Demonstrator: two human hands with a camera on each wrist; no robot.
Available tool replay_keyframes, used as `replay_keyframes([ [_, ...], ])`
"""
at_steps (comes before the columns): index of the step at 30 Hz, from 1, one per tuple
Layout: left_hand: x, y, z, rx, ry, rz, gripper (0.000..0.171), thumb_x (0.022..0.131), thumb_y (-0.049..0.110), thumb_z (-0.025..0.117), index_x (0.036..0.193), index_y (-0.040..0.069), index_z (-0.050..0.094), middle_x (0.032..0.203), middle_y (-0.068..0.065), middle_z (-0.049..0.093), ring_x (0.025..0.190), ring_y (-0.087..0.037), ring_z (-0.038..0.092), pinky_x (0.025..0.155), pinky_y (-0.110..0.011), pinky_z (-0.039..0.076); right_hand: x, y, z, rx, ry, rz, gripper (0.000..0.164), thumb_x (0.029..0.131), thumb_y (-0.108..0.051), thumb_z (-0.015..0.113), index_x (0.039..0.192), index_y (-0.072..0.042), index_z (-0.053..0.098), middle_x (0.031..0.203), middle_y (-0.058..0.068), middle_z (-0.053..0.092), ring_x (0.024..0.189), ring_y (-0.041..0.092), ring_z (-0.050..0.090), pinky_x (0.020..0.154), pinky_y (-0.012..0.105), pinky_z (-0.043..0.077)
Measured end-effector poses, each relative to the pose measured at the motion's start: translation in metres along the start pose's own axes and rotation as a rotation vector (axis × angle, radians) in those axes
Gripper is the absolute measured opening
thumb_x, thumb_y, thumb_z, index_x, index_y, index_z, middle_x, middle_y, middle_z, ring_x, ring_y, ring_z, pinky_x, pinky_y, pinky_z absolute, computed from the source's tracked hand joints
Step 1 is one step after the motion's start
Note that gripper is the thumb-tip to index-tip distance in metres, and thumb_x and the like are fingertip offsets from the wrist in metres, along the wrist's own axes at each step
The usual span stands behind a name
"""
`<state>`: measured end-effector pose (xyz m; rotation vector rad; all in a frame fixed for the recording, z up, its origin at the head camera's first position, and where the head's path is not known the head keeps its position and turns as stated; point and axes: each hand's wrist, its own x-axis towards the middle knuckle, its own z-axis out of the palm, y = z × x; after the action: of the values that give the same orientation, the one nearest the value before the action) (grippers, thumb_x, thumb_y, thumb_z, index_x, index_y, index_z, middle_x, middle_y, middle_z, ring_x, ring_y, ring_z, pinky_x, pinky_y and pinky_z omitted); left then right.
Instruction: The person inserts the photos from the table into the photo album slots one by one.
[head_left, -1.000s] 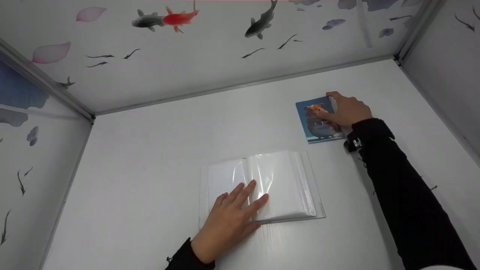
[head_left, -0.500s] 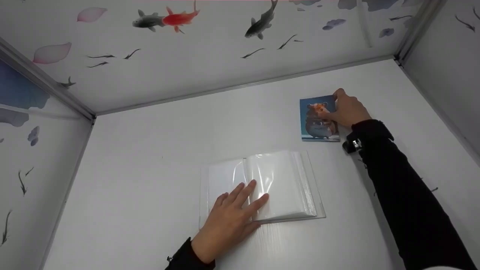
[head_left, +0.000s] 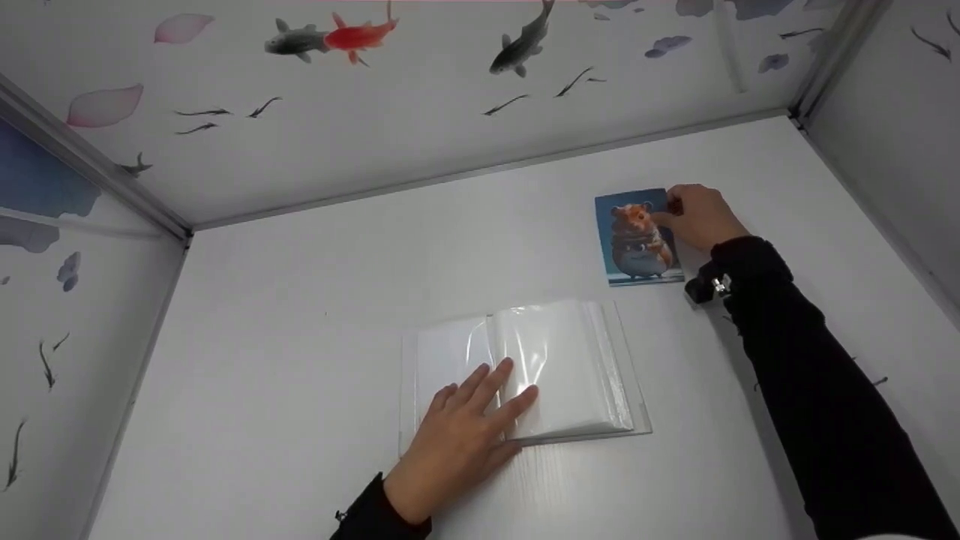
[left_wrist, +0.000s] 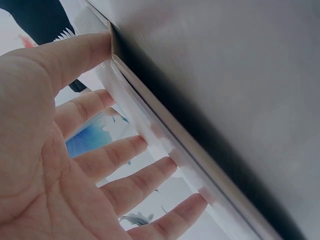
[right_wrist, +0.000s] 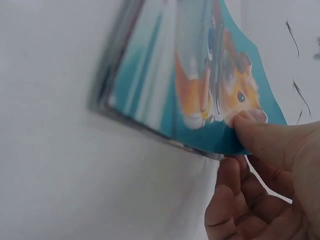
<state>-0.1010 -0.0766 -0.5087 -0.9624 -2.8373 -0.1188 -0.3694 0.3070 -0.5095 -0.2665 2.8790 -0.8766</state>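
An open photo album [head_left: 566, 367] with clear plastic sleeves lies on the white table. My left hand [head_left: 454, 450] rests on its lower middle, fingers spread straight; in the left wrist view the thumb [left_wrist: 82, 55] lies at the album's edge. Farther back on the right, my right hand [head_left: 703, 216] pinches the right side of a picture card [head_left: 637, 247] showing a hamster on blue. Seen from the right wrist, the thumb [right_wrist: 260, 132] presses on the card's face and the card bends up there. More cards [right_wrist: 135, 122] appear stacked beneath it.
White panels [head_left: 420, 135] printed with fish and petals stand along the back and both sides of the table [head_left: 300, 390]. The black right sleeve [head_left: 817, 390] reaches across the table's right side.
The right hand has shifted the cards slightly, and its fingers have drawn back to the right edge, uncovering more of the hamster picture. The left hand and album have stayed put.
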Motion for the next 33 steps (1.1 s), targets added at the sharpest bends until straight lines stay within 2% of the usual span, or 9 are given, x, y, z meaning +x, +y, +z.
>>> replay_keyframes([
  [4, 0.001, 0.000, 0.000, -0.004, -0.006, -0.001, 0.065, 0.089, 0.047, 0.073, 0.148, 0.034, 0.049, 0.158, -0.008, 0.042, 0.138, -0.030, 0.051, 0.091, -0.050, 0.052, -0.001, -0.004, -0.004, 0.018, 0.012, -0.001, 0.028, 0.101, -0.025, 0.060, 0.104, 0.003, 0.062, 0.096, 0.019, 0.060, 0.084, 0.029, 0.053, 0.069, 0.036, 0.039],
  [11, 0.001, 0.000, 0.002, 0.015, 0.024, 0.004, 0.064, 0.088, 0.048, 0.074, 0.146, 0.035, 0.052, 0.156, -0.008, 0.045, 0.136, -0.029, 0.053, 0.089, -0.049, 0.053, -0.010, -0.011, -0.013, 0.098, 0.025, 0.035, 0.034, 0.102, -0.028, 0.059, 0.117, 0.002, 0.062, 0.104, 0.019, 0.062, 0.093, 0.028, 0.056, 0.074, 0.034, 0.044],
  [14, 0.001, 0.000, 0.002, 0.018, 0.023, 0.005, 0.063, 0.088, 0.048, 0.073, 0.146, 0.035, 0.051, 0.156, -0.008, 0.045, 0.136, -0.029, 0.053, 0.090, -0.049, 0.053, -0.014, -0.013, -0.019, 0.120, 0.052, 0.029, 0.036, 0.101, -0.032, 0.059, 0.117, 0.001, 0.062, 0.106, 0.020, 0.063, 0.094, 0.028, 0.056, 0.075, 0.033, 0.043],
  [20, 0.001, 0.001, 0.000, 0.021, 0.008, 0.004, 0.064, 0.088, 0.048, 0.073, 0.147, 0.035, 0.051, 0.157, -0.009, 0.044, 0.137, -0.030, 0.053, 0.090, -0.049, 0.053, -0.018, -0.014, -0.025, 0.134, 0.134, -0.021, 0.040, 0.101, -0.036, 0.060, 0.115, 0.001, 0.063, 0.101, 0.020, 0.064, 0.085, 0.025, 0.054, 0.067, 0.026, 0.041],
  [23, 0.001, 0.001, 0.000, 0.029, 0.011, 0.008, 0.064, 0.088, 0.048, 0.074, 0.147, 0.035, 0.051, 0.156, -0.009, 0.044, 0.136, -0.030, 0.053, 0.090, -0.049, 0.054, -0.019, -0.014, -0.026, 0.139, 0.155, -0.034, 0.041, 0.101, -0.038, 0.058, 0.114, 0.001, 0.062, 0.099, 0.018, 0.063, 0.085, 0.024, 0.052, 0.068, 0.027, 0.039],
  [27, 0.001, 0.001, 0.001, 0.032, 0.017, 0.011, 0.063, 0.088, 0.048, 0.073, 0.146, 0.035, 0.051, 0.156, -0.009, 0.044, 0.135, -0.030, 0.054, 0.089, -0.048, 0.054, -0.021, -0.017, -0.027, 0.142, 0.133, -0.036, 0.041, 0.102, -0.041, 0.054, 0.110, -0.001, 0.058, 0.093, 0.016, 0.060, 0.080, 0.025, 0.051, 0.067, 0.032, 0.037],
  [29, 0.001, 0.001, 0.001, 0.030, 0.017, 0.011, 0.063, 0.089, 0.048, 0.073, 0.146, 0.034, 0.051, 0.156, -0.009, 0.044, 0.135, -0.030, 0.054, 0.089, -0.048, 0.054, -0.022, -0.020, -0.028, 0.143, 0.101, -0.042, 0.043, 0.103, -0.042, 0.051, 0.116, -0.002, 0.055, 0.091, 0.016, 0.062, 0.077, 0.028, 0.054, 0.065, 0.033, 0.037],
  [33, 0.001, 0.001, 0.001, 0.029, 0.023, 0.010, 0.063, 0.088, 0.048, 0.073, 0.146, 0.034, 0.052, 0.156, -0.009, 0.045, 0.135, -0.031, 0.054, 0.088, -0.048, 0.054, -0.024, -0.025, -0.030, 0.143, 0.037, -0.047, 0.058, 0.105, -0.046, 0.043, 0.143, -0.003, 0.039, 0.093, 0.018, 0.071, 0.081, 0.029, 0.064, 0.065, 0.033, 0.038],
])
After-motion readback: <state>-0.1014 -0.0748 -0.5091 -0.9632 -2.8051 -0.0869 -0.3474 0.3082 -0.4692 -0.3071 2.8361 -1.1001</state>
